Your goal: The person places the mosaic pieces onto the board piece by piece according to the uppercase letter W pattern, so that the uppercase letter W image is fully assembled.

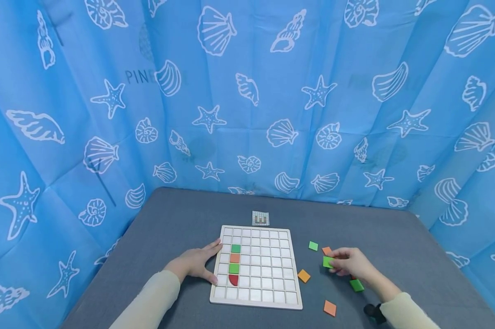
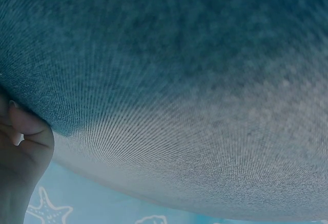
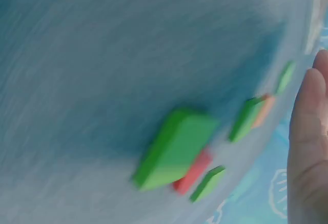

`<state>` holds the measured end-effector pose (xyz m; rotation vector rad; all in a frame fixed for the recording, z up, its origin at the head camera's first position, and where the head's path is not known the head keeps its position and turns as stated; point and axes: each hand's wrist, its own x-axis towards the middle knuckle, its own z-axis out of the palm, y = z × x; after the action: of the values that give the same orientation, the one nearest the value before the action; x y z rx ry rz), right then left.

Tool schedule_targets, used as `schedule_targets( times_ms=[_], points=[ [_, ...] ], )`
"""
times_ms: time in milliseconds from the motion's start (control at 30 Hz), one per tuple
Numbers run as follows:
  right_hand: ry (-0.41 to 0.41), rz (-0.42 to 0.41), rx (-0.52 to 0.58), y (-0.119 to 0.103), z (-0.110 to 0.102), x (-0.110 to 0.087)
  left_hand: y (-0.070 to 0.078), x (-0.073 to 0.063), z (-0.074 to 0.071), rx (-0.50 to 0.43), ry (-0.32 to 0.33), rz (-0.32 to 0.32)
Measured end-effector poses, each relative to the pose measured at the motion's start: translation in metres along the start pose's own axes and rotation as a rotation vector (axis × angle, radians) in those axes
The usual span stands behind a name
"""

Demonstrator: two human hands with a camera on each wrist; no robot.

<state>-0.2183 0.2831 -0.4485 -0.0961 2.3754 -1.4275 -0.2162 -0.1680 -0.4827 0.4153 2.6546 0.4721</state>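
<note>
A white gridded board (image 1: 269, 269) lies on the grey table. My left hand (image 1: 195, 261) rests along its left edge, fingers spread. One column of the board holds a green tile (image 1: 236, 248), an orange tile (image 1: 235, 258), a light green tile (image 1: 234, 269) and a red quarter-round tile (image 1: 233, 280). To the right of the board, my right hand (image 1: 349, 262) pinches a bright green square tile (image 1: 327, 262) between thumb and fingers. Its fingertips run off the edge of the right wrist view, where the side of the hand (image 3: 310, 147) shows.
Loose tiles lie around my right hand: light green (image 1: 313, 246), orange (image 1: 327, 251), another orange (image 1: 304, 275), a third orange (image 1: 330, 308), and a green one (image 1: 356, 285) over a red one (image 3: 193, 171). A patterned card (image 1: 260, 218) lies behind the board. A blue shell-print curtain (image 1: 247, 114) surrounds the table.
</note>
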Motion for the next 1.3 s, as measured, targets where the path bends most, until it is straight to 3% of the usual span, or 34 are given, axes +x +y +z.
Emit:
schedule_targets(
  times_ms=[233,600,867,1300],
  points=[
    [0.069,0.075,0.197,-0.019,0.012,-0.007,-0.002,0.002,0.001,0.000,-0.007,0.000],
    [0.072,0.055,0.476,-0.034,0.024,-0.014,-0.002,0.001,0.001,0.015,-0.011,0.004],
    [0.093,0.052,0.486,-0.049,0.035,-0.016,-0.006,0.004,0.002,0.019,-0.013,-0.005],
    [0.015,0.013,0.553,-0.057,0.064,-0.016,-0.003,0.003,0.001,0.026,-0.014,-0.010]
  ],
)
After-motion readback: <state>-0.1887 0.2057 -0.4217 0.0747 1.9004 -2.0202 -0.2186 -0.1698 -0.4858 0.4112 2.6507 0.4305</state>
